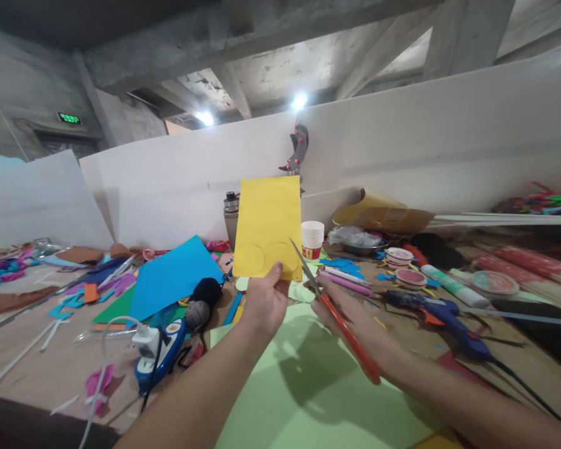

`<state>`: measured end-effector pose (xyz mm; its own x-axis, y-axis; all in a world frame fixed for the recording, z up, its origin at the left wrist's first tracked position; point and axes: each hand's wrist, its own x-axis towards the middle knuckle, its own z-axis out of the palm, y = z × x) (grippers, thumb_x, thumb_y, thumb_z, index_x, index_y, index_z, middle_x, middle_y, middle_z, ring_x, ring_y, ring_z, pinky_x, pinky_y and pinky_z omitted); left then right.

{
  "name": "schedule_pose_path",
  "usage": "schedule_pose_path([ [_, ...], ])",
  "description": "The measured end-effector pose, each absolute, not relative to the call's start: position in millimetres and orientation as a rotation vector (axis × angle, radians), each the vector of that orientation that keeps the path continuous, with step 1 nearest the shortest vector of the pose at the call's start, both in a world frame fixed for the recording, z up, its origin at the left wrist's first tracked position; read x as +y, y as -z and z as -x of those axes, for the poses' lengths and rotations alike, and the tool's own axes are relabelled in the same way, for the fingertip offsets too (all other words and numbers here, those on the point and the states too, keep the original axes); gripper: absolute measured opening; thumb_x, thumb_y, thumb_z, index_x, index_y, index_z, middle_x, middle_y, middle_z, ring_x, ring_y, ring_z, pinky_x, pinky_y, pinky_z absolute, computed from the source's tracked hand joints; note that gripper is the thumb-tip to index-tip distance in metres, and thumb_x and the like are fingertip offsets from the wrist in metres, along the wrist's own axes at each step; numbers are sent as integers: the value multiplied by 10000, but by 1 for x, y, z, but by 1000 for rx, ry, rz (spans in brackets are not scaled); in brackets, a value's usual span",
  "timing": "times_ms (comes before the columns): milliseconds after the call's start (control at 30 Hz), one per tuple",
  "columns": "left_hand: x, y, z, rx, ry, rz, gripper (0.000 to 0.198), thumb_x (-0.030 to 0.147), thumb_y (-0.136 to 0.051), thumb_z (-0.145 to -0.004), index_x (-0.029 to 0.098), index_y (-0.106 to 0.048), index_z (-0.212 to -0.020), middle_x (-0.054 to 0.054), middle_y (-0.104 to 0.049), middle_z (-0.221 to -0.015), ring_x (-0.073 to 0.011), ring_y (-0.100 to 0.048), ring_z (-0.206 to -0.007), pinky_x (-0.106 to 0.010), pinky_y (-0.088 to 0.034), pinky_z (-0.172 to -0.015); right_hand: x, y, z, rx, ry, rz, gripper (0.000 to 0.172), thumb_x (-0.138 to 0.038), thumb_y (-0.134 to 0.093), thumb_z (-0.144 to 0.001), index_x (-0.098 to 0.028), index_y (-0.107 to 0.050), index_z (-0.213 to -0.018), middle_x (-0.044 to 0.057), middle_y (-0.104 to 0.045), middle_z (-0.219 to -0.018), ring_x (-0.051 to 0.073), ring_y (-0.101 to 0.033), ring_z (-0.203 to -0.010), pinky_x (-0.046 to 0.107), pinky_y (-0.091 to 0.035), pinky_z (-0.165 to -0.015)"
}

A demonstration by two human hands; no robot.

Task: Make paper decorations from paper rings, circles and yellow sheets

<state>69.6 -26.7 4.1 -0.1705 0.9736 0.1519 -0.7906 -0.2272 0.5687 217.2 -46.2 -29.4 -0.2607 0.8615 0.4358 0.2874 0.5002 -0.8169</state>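
Observation:
My left hand (267,300) pinches the bottom edge of a yellow sheet (270,215), thumb in front, and holds it upright. Two round outlines show near the sheet's lower edge. Scissors with orange-red handles (348,337) are in my right hand (339,312), just right of the sheet. Their blades look closed and point up and left, the tip by the sheet's lower right part. Below both hands lies a large pale green sheet (308,386).
Blue sheet (171,277), yarn balls and a blue power strip (163,358) lie left. White cups (312,235) and a bottle (231,218) stand behind. A blue glue gun (453,324), tape rolls (399,256) and a glue tube (453,285) lie right.

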Motion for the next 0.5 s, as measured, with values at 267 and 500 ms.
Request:
schedule_pose_path([
  [267, -35, -5, -76, 529, -1730, -702, 444, 52, -571, -849, 258, -592, -1242, -47, -676, -1218, -201, -608, -1173, -323, -504, -991, -54, 23, -215, -1765, -870, 1063, 407, -551, -513, -869, -234, -585, -1114, -8, -592, -637, 216, -604, -707, 323, -483, -641],
  [500, -33, -3, -75, 456, -1726, -696, 470, 29, -544, -850, 261, -578, -1257, -55, -686, -1199, -210, -589, -1203, -329, -505, -982, -54, 27, -214, -1726, -975, 1046, 377, -543, -515, -873, -238, -567, -1090, -67, -447, -503, 144, -451, -474, 260, -379, -473],
])
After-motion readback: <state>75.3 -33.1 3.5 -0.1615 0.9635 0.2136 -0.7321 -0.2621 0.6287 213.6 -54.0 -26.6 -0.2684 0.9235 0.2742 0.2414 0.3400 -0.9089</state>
